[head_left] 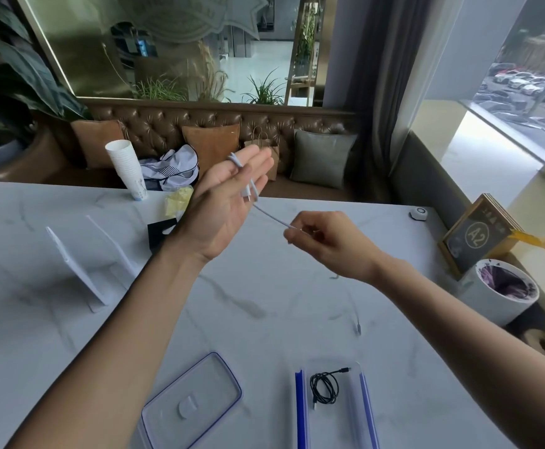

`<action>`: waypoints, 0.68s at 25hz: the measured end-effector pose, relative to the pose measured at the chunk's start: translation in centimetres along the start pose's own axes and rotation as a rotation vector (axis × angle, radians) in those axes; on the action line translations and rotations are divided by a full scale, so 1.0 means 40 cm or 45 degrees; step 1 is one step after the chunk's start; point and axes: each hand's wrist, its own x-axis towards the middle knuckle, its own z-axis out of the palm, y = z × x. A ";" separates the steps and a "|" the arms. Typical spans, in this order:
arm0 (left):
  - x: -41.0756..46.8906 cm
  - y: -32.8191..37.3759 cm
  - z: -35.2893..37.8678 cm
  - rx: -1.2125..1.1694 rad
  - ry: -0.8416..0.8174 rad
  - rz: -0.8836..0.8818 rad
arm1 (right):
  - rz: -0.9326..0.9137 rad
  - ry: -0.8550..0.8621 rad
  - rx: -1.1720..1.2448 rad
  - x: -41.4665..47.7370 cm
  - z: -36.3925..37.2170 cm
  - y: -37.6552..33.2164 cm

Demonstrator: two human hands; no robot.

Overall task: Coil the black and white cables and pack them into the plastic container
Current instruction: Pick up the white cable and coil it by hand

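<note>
My left hand [224, 202] is raised over the table with its fingers straight, and the white cable [269, 216] is looped around those fingers. From there the cable runs down to my right hand [326, 241], which pinches it between fingertips. The cable's free end [357, 328] hangs down to the table below my right wrist. The black cable [324, 387] lies coiled inside the clear plastic container [366, 403] with blue edges at the near edge. The container's lid [196, 396] lies flat to its left.
A stack of paper cups [127, 168], a yellow wrapper [177, 200] and a black card [161, 234] sit at the far side. Two white stands [80, 267] are on the left. A framed A2 sign [478, 234] and a white bin [501, 290] are on the right.
</note>
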 end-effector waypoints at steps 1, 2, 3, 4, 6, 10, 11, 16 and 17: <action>0.002 0.000 -0.010 0.039 0.026 -0.036 | -0.017 0.000 -0.073 -0.003 -0.014 0.003; 0.003 0.000 -0.018 0.081 0.036 -0.075 | -0.042 0.007 -0.119 -0.003 -0.029 0.003; 0.005 -0.001 -0.022 0.123 0.044 -0.119 | -0.086 0.024 -0.147 -0.002 -0.046 -0.004; 0.005 -0.002 -0.023 0.165 0.055 -0.172 | -0.147 0.050 -0.167 0.002 -0.062 -0.011; 0.007 -0.007 -0.020 0.249 0.046 -0.305 | -0.292 0.108 -0.249 0.014 -0.092 -0.033; -0.004 -0.008 0.001 0.384 -0.230 -0.598 | -0.476 0.144 -0.346 0.053 -0.136 -0.074; -0.008 -0.006 0.007 0.364 -0.314 -0.647 | -0.504 0.150 -0.313 0.063 -0.143 -0.080; -0.017 0.018 0.032 0.144 -0.614 -0.731 | -0.421 0.126 0.059 0.103 -0.126 -0.071; -0.017 0.019 0.033 0.068 -0.621 -0.713 | -0.401 0.114 0.162 0.105 -0.116 -0.064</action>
